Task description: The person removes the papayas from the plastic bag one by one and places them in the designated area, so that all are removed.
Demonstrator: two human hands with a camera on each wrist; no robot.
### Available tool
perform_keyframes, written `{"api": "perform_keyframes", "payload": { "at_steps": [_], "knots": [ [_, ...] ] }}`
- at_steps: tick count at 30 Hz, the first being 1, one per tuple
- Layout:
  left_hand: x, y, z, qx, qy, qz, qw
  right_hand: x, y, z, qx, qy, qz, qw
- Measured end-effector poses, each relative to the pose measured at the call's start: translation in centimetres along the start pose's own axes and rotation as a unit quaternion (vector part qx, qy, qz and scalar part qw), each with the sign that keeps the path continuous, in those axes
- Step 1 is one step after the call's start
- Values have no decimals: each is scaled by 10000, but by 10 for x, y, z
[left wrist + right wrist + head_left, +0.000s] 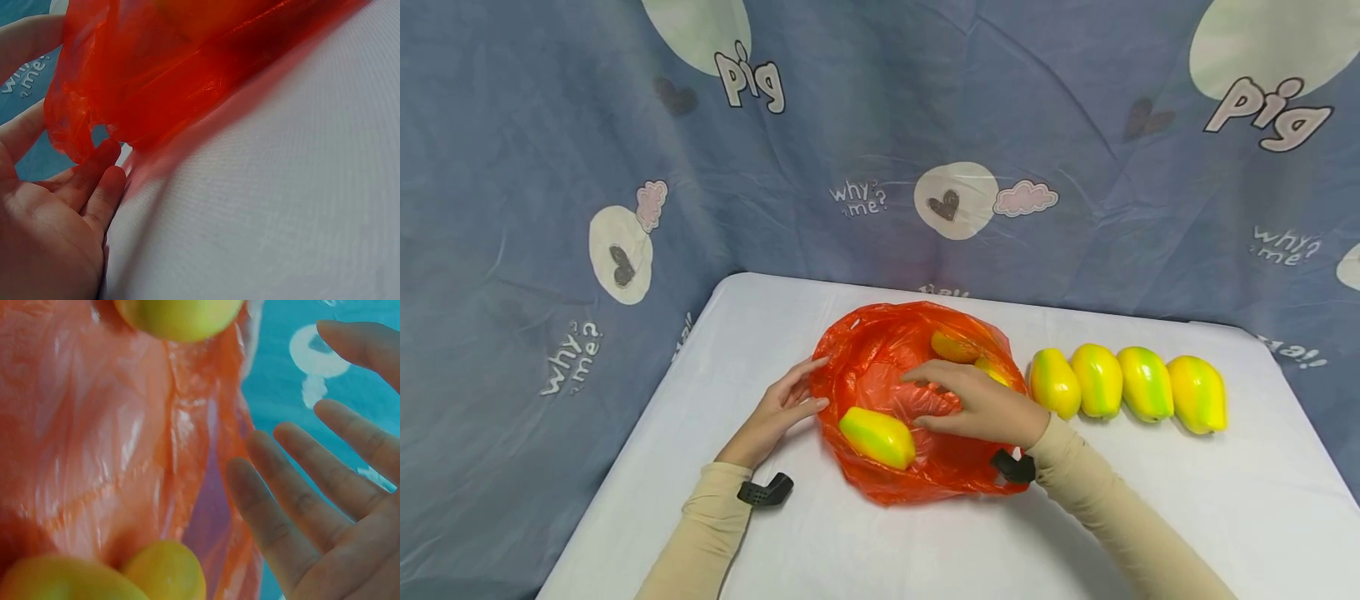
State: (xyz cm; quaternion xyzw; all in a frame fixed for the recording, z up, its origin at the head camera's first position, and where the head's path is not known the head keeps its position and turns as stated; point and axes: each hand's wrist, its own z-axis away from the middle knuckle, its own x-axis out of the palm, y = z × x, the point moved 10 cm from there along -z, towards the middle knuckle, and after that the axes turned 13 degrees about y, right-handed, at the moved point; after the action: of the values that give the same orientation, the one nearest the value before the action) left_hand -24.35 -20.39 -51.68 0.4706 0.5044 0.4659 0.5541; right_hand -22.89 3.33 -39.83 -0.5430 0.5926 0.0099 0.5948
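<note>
A red plastic bag [880, 383] stands with its mouth spread wide on the table. Inside it, a yellow-green papaya [877, 437] lies at the near left, and two more, a papaya [953, 347] and a partly hidden papaya [992, 370], sit at the far right. My left hand [778, 417] touches the bag's left rim with fingers extended, also seen beside the red film in the left wrist view. Over the bag's right half hovers my right hand [981, 404], holding nothing; its fingers [300, 506] are spread and nearly straight in the right wrist view.
Right of the bag, several papayas [1097, 381] stand in a row, the nearest close to the bag's rim. A white cloth covers the table [820, 542]. Behind and to the left hangs a blue printed curtain [865, 100].
</note>
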Motion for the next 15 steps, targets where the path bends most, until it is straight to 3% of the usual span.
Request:
{"api": "perform_keyframes", "payload": {
  "at_steps": [15],
  "knots": [
    [0,1,1,8,-35,38,10000,60,-4,-10,96,-1095,-16,9939]
  ]
}}
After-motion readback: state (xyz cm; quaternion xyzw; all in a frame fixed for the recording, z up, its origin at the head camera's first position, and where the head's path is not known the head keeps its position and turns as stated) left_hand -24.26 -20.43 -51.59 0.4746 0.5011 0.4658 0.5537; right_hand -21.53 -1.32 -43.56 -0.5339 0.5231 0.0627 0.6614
